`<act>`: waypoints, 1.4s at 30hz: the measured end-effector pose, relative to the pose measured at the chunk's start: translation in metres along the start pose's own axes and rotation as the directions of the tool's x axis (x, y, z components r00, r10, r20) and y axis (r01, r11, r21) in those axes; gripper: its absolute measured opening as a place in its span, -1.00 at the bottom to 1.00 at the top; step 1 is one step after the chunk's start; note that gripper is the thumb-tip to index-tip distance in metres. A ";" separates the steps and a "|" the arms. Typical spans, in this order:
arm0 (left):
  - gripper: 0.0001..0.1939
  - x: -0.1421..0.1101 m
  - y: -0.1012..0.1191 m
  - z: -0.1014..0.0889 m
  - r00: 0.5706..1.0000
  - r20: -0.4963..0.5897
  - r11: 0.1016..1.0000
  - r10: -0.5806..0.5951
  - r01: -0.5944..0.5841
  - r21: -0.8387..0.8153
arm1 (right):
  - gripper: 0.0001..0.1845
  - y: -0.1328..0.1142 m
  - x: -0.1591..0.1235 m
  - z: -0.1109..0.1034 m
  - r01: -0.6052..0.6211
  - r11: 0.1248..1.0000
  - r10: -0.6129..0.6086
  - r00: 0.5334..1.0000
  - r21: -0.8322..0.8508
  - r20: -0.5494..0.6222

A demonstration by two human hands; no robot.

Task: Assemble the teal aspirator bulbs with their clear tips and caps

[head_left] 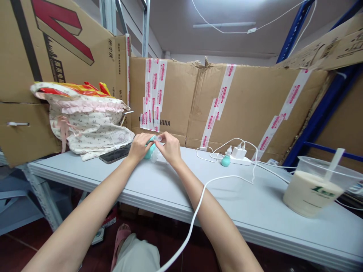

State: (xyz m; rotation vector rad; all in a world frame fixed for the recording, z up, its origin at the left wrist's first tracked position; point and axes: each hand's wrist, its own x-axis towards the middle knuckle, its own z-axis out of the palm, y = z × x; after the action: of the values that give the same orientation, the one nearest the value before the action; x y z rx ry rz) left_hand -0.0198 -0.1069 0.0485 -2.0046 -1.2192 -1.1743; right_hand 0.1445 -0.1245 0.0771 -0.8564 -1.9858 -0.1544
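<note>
Both hands meet at the far edge of the white table (pixel 159 189). My left hand (pixel 139 146) is closed around a small teal rubber bulb (pixel 149 150). My right hand (pixel 170 148) pinches a small clear tip (pixel 158 139) at the bulb's top. A second teal bulb with a white tip (pixel 226 158) stands further right, next to a white charger plug (pixel 238 152).
A black phone (pixel 117 154) lies left of my hands beside a floral cloth bag (pixel 85 124). A white cable (pixel 198 204) runs across the table and over my right forearm. A plastic cup of milky drink with a straw (pixel 314 189) stands at right. Taped cardboard walls (pixel 249 105) surround the table.
</note>
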 end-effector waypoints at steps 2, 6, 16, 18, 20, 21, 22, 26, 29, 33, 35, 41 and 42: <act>-0.69 0.000 0.000 0.001 1.000 -0.016 1.000 -0.016 0.016 -0.005 | -0.78 -0.002 0.000 -0.001 0.032 0.999 -0.032 0.999 -0.010 -0.007; -0.70 0.000 0.002 0.004 0.999 -0.044 1.000 -0.018 0.018 0.001 | -0.78 -0.001 -0.001 -0.001 0.067 0.997 -0.067 0.998 -0.042 0.010; -0.72 -0.002 0.008 0.010 0.996 -0.044 0.997 -0.077 0.078 0.021 | -0.73 0.003 -0.001 -0.001 0.112 0.974 -0.102 0.993 -0.198 0.061; -0.73 -0.001 0.011 0.011 0.994 -0.053 0.995 -0.093 0.095 0.031 | -0.73 0.003 -0.001 0.000 0.116 0.970 -0.106 0.993 -0.213 0.058; -0.73 -0.001 0.012 0.012 0.993 -0.056 0.993 -0.107 0.110 0.044 | -0.73 0.001 -0.001 0.000 0.123 0.968 -0.116 0.992 -0.217 0.046; -0.74 0.000 0.011 0.012 0.990 -0.054 0.990 -0.127 0.130 0.053 | -0.74 0.000 -0.001 -0.001 0.130 0.967 -0.124 0.991 -0.220 0.042; -0.74 0.000 0.009 0.011 0.985 -0.055 0.984 -0.165 0.168 0.063 | -0.73 -0.001 -0.001 -0.001 0.139 0.965 -0.134 0.990 -0.223 0.038; -0.70 -0.002 -0.006 0.002 0.902 -0.177 0.907 -0.394 0.413 0.085 | -0.67 -0.004 0.000 -0.005 0.106 0.973 -0.106 0.994 -0.203 0.010; -0.65 -0.002 -0.017 -0.004 0.839 -0.288 0.867 -0.461 0.496 0.057 | -0.70 0.001 0.001 -0.005 0.106 0.984 -0.090 0.990 -0.140 0.111; -0.64 0.000 -0.028 -0.003 0.766 -0.301 0.802 -0.567 0.597 0.007 | -0.74 0.009 -0.002 0.000 0.188 0.975 -0.138 0.929 -0.115 0.345; -0.61 0.001 -0.033 -0.002 0.710 -0.210 0.728 -0.672 0.686 -0.010 | -0.73 0.010 -0.003 0.003 0.196 0.976 -0.141 0.898 -0.092 0.417; -0.58 0.003 -0.030 -0.007 0.727 0.086 0.728 -0.681 0.660 0.183 | -0.68 0.004 -0.003 0.003 0.165 0.985 -0.121 0.854 -0.041 0.506; -0.58 0.003 -0.028 -0.010 0.741 0.085 0.737 -0.667 0.638 0.223 | -0.69 0.004 -0.003 0.003 0.177 0.983 -0.130 0.852 -0.046 0.507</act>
State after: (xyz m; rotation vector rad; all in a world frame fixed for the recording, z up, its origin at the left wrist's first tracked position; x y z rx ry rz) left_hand -0.0480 -0.1001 0.0559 -1.5798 -2.1545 -1.1497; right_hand 0.1457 -0.1215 0.0723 -0.8545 -2.5595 -0.1216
